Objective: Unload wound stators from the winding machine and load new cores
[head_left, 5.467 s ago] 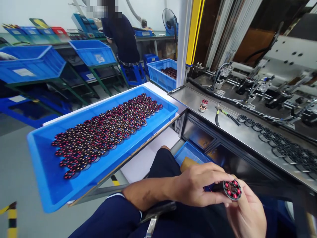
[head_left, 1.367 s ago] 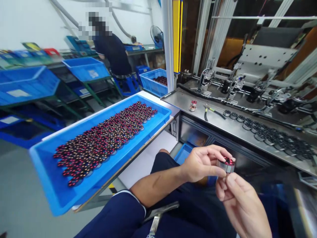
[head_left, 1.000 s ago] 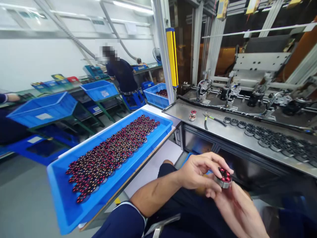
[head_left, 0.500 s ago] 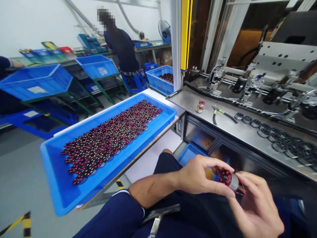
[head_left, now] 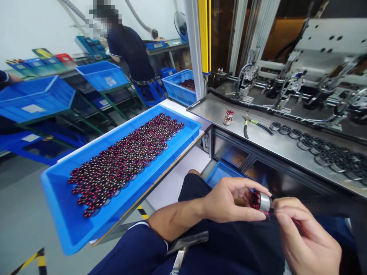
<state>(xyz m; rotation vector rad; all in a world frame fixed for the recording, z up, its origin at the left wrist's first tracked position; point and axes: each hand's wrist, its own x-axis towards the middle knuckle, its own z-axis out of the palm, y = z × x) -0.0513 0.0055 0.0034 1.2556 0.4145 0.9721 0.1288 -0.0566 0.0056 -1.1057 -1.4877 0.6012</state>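
My left hand [head_left: 233, 200] holds a round motor part [head_left: 261, 201] between fingers and thumb. The part has a silver metal ring and red windings facing left. Thin red wires come off its lower right side. My right hand [head_left: 306, 229] is closed at those wires, just right of the part, with thumb and forefinger pinched together. To the left, a long blue tray [head_left: 64, 225] holds many similar parts with red and copper windings, laid in rows.
On the metal bench [head_left: 213, 110] are two small wound parts [head_left: 228, 117], green-handled pliers [head_left: 258, 125] and a row of black rings [head_left: 321, 147]. Machinery stands behind. A person [head_left: 130, 53] is at the far table among blue bins [head_left: 103, 76].
My right hand has moved off the part's side and pinches at the wires. The part has turned, showing more of its silver ring. The camera view has shifted slightly.
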